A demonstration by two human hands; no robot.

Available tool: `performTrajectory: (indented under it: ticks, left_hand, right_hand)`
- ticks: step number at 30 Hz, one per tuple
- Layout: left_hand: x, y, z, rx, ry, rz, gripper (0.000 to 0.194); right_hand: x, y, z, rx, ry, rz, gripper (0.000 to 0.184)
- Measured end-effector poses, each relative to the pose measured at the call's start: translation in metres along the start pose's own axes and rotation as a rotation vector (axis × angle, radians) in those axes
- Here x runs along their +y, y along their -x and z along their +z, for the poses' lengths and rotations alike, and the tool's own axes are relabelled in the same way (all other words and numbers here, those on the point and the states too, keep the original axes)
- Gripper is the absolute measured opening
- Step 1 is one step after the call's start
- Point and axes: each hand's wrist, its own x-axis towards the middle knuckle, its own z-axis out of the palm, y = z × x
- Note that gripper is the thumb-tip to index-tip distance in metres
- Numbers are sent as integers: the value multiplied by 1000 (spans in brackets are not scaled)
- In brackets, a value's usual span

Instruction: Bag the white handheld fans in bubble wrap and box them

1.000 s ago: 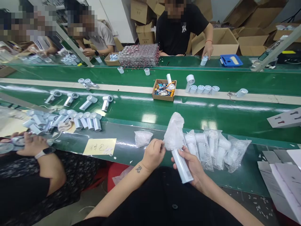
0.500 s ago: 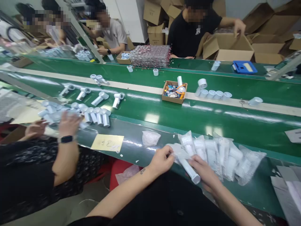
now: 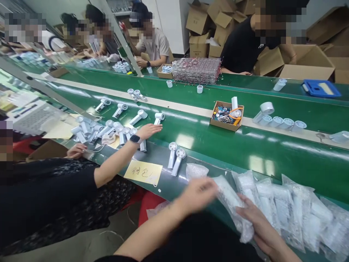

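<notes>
My right hand (image 3: pixel 252 216) is wrapped around a bubble-wrap bag (image 3: pixel 230 202) with a pale handheld fan inside. The bag slants from upper left to lower right, its lower end bunched beside my palm. At the bag's upper end is my left hand (image 3: pixel 200 194), its fingers curled but smeared by motion, so its grip on the plastic is unclear. Several bagged fans (image 3: pixel 286 207) lie in a row to the right of my hands. Just beyond my left hand sits an unfilled bubble-wrap bag (image 3: pixel 196 171). Two unwrapped handheld fans (image 3: pixel 178 160) lie behind it.
At left, a co-worker's watch-wearing arm (image 3: pixel 117 160) reaches over a pile of fans (image 3: pixel 89 129). A yellow handwritten card (image 3: pixel 143 173) lies on the bench edge. Across the green belt (image 3: pixel 188 125) stands a small carton of parts (image 3: pixel 225 115). Other people work along the far side.
The fan in my hands now sits inside the bubble-wrap bag; before, its handle end was bare. Two fans have appeared on the bench, and the co-worker's hand has moved right. The view has shifted left.
</notes>
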Motion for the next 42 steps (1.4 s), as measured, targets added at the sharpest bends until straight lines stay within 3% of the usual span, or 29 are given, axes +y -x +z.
performTrajectory:
  ticks: [1, 2, 3, 5, 7, 9, 11, 12, 14, 17, 19, 21, 23, 24, 27, 29, 32, 36, 40, 42]
  left_hand:
    - [-18, -4, -24, 264, -93, -177, 34]
    - [-38, -8, -46, 455, -245, -342, 37]
    - [-57, -12, -64, 471, -392, -477, 37]
    - [-91, -20, -84, 372, -656, -664, 41]
    - [-115, -27, -85, 188, -797, -742, 43]
    - [-124, -32, -78, 83, -822, -762, 38]
    - [-120, -32, -70, 77, -800, -771, 34]
    - [-114, -31, -66, 78, -797, -777, 35]
    - [-95, -25, -55, 108, -722, -757, 40]
    - [-68, -9, -24, 97, -285, -595, 49]
    - [-64, 3, -2, 29, -18, -435, 49]
    - [-77, 12, 10, -1, -82, -289, 38]
    - [-101, 15, 11, -30, -362, -173, 21]
    - [-115, 14, 8, -70, -493, -134, 24]
    - [-148, 3, -4, -198, -643, -103, 31]
    - [-154, -8, -8, -192, -624, -105, 23]
    - [-137, -21, -4, -114, -593, -132, 16]
    - [-78, -26, 20, 47, -518, -207, 29]
    - [-17, -25, 46, 0, 1, -208, 21]
    - [0, -25, 54, 4, 269, -290, 22]
  right_hand:
    - [6, -12, -1, 85, 94, -116, 67]
    - [12, -25, -5, 181, 205, -217, 66]
    - [19, -38, -11, 272, 326, -291, 64]
    - [32, -59, -27, 361, 565, -398, 61]
    - [43, -71, -39, 359, 752, -507, 57]
    - [46, -69, -40, 358, 862, -646, 48]
    - [40, -59, -26, 381, 849, -731, 37]
    - [33, -54, -14, 375, 780, -704, 35]
    - [16, -47, 16, 268, 492, -510, 37]
    - [-9, -50, 57, -103, -72, -110, 50]
    - [-20, -55, 69, -255, -282, -36, 50]
    - [-26, -56, 65, -220, -351, -59, 41]
    - [-28, -51, 48, -108, -381, -41, 30]
    - [-28, -47, 38, -72, -391, -8, 26]
    - [-26, -33, 8, -49, -398, 120, 20]
    - [-22, -24, -7, -84, -386, 185, 21]
    - [-13, -14, -22, -160, -407, 202, 28]
    - [-10, -1, -22, -343, -415, 132, 39]
    - [-24, 10, -11, -575, -354, 69, 53]
    - [-32, 13, -14, -558, -289, 46, 51]
